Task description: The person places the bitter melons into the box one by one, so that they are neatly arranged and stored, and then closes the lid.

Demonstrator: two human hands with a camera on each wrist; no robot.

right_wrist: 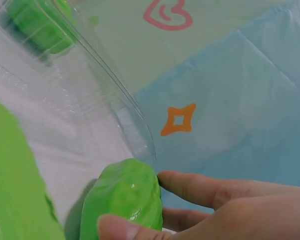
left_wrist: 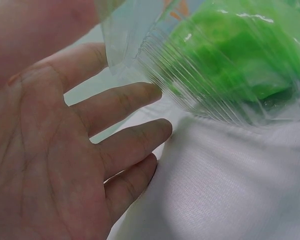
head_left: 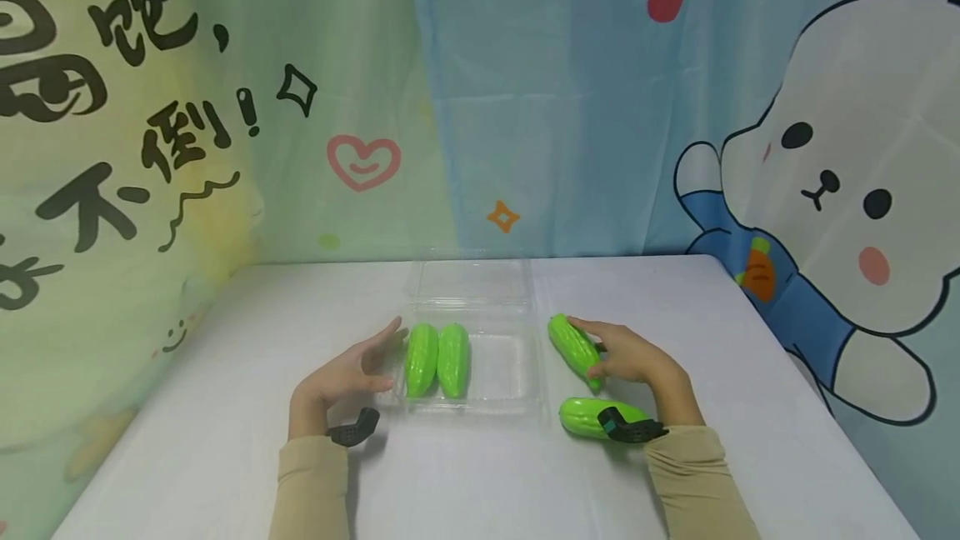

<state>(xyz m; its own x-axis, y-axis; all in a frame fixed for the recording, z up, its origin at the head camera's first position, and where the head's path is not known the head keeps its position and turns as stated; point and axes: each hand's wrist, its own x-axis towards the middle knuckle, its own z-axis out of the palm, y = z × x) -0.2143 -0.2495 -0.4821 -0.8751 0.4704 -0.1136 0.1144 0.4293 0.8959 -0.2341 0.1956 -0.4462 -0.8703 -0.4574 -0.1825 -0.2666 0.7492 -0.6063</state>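
In the head view, a clear plastic box [head_left: 504, 365] lies with its lid [head_left: 472, 280] folded back, two bright green bitter melons [head_left: 422, 361] side by side in its left half. My left hand [head_left: 352, 369] is at the box's left wall, fingers spread and fairly straight; in the left wrist view the fingertips [left_wrist: 152, 92] meet the clear wall. To the right of the box, my right hand [head_left: 628, 352] pinches another ridged bitter melon [head_left: 572, 344] between thumb and fingers. One more bitter melon [head_left: 585, 417] lies nearer, partly hidden by the right wrist's black strap.
A white cloth covers the table [head_left: 465, 482]. Behind it hangs a printed curtain [head_left: 510, 107] with a cartoon rabbit on the right. Each wrist wears a black camera band [head_left: 355, 427].
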